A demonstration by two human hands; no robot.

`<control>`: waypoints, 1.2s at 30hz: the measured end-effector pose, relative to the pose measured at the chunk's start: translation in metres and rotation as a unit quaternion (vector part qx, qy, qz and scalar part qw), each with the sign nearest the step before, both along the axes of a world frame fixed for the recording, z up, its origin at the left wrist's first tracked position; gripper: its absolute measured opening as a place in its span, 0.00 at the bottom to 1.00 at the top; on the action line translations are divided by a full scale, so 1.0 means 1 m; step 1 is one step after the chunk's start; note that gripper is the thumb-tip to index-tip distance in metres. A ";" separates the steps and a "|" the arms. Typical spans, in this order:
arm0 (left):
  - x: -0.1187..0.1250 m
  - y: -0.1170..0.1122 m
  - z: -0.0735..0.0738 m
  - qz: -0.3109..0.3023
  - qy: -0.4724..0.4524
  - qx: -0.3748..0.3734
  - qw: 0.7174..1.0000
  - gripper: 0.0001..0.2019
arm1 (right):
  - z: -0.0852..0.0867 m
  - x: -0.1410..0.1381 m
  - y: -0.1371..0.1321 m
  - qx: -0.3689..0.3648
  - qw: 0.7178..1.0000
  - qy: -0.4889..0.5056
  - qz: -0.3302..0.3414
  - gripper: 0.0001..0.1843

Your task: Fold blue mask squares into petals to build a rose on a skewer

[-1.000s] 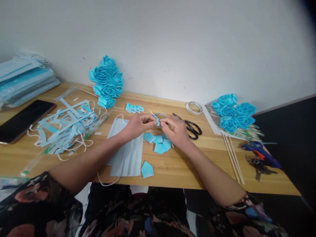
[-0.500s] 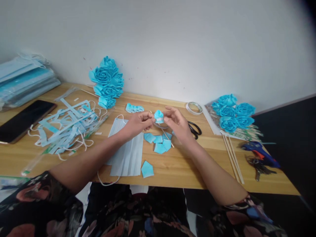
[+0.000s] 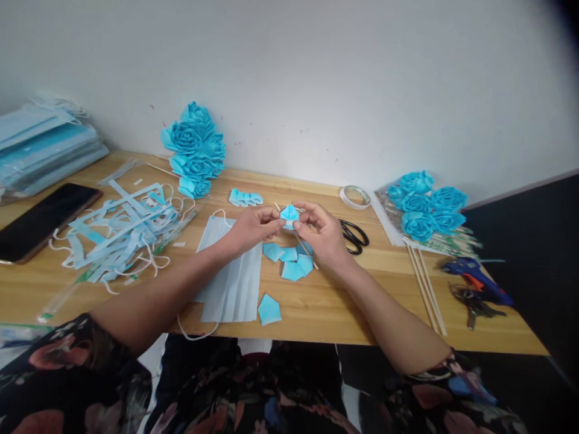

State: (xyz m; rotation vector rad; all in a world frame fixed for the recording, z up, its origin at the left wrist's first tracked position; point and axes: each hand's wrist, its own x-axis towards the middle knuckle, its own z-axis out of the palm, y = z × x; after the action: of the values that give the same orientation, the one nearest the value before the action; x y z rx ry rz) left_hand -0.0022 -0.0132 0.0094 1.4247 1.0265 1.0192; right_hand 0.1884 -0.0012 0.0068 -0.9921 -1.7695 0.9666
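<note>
Between my two hands is a small folded blue petal (image 3: 289,213) with a whitish strip along its lower edge. My left hand (image 3: 257,228) pinches its left side, and my right hand (image 3: 322,234) pinches its right side with thumb and fingers. Just below lie several cut blue pieces (image 3: 296,268) and a thin stick (image 3: 309,252), partly hidden by my right hand. A lone five-sided blue piece (image 3: 269,310) rests nearer me. Beneath my left forearm is a pleated face mask (image 3: 230,283). A folded blue strip (image 3: 245,198) lies behind my left hand.
Black-handled scissors (image 3: 355,236) and a tape roll (image 3: 354,197) sit to the right. Blue flowers (image 3: 416,208), wooden sticks (image 3: 425,289), a glue gun (image 3: 479,280) and keys (image 3: 474,308) are farther right. Leftward are mask scraps (image 3: 122,223), a phone (image 3: 47,220), stacked masks (image 3: 49,144) and more flowers (image 3: 194,147).
My right hand has come in closer to the left, and its fingers now press on the petal's right side. The petal looks flatter and wider. The view has shifted slightly.
</note>
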 end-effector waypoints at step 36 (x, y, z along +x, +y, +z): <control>-0.001 0.005 -0.009 0.031 0.010 0.019 0.999 0.10 | 0.008 0.005 0.005 -0.034 0.996 -0.063 0.048 0.14</control>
State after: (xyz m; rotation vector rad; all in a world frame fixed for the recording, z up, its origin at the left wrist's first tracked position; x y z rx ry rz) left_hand -0.0029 -0.0084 0.0004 1.4432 1.0763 1.0757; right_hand 0.1930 0.0034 0.0151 -1.0386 -1.9156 1.0508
